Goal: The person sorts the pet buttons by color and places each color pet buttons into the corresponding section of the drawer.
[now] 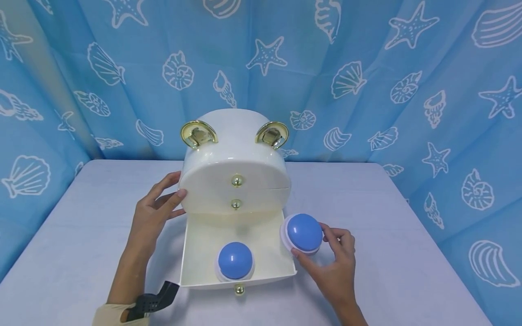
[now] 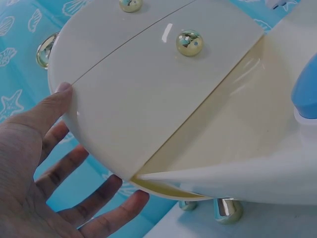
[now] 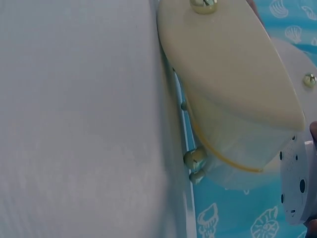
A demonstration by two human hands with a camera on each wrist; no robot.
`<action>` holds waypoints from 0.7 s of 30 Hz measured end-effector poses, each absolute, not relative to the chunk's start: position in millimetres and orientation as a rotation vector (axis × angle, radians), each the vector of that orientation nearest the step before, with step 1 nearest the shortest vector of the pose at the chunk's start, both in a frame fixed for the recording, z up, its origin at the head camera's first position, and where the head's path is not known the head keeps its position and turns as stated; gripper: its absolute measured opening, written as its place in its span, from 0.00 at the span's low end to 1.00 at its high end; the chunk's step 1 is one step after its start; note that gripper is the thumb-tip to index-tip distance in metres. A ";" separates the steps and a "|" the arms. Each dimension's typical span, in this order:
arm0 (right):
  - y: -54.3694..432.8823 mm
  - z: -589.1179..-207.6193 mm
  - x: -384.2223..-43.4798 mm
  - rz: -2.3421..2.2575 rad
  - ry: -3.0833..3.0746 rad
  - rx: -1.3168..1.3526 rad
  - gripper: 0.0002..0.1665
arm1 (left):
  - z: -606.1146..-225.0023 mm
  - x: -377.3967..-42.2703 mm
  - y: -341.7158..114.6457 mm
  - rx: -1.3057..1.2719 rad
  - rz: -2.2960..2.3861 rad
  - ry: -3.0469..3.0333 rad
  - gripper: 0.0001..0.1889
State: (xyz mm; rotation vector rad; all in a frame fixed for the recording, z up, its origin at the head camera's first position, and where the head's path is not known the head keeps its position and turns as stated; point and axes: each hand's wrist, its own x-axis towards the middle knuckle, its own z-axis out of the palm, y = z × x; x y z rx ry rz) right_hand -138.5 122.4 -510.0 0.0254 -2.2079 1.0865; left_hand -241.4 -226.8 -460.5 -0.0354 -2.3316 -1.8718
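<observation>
A white storage box (image 1: 240,149) with gold ears and round gold knobs stands on the table, its bottom drawer (image 1: 204,242) pulled out. My left hand (image 1: 152,215) rests against the left side of the box, thumb on the front edge and fingers spread in the left wrist view. My right hand (image 1: 336,262) pinches a round button (image 1: 305,232) with a blue dome and white base, just over the drawer's right edge. In the right wrist view the held button's underside (image 3: 297,183) shows several small holes. A second blue button (image 1: 235,260) sits in the drawer near its front.
The table (image 1: 403,253) has a pale cover. Behind it hangs a blue curtain (image 1: 302,86) printed with white shells and starfish. A black wrist device (image 1: 155,301) is strapped to the left wrist, left of the drawer's front corner.
</observation>
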 end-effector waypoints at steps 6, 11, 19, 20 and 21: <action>112.4 -507.0 -135.3 1.101 -2.198 0.067 0.49 | -460.6 -240.5 -227.5 -0.042 -1.878 -2.328 0.33; 103.6 -504.1 -133.3 1.144 -2.255 0.068 0.49 | -459.7 -240.2 -227.8 -0.067 -1.879 -2.323 0.32; 99.9 -504.7 -135.3 1.218 -2.352 0.150 0.48 | -459.0 -240.7 -228.7 -0.067 -1.872 -2.326 0.32; 99.9 -505.1 -135.3 1.228 -2.343 0.159 0.46 | -459.1 -240.6 -229.1 -0.065 -1.874 -2.327 0.32; 99.8 -505.6 -135.4 1.233 -2.337 0.165 0.45 | -459.3 -240.5 -229.5 -0.064 -1.876 -2.327 0.32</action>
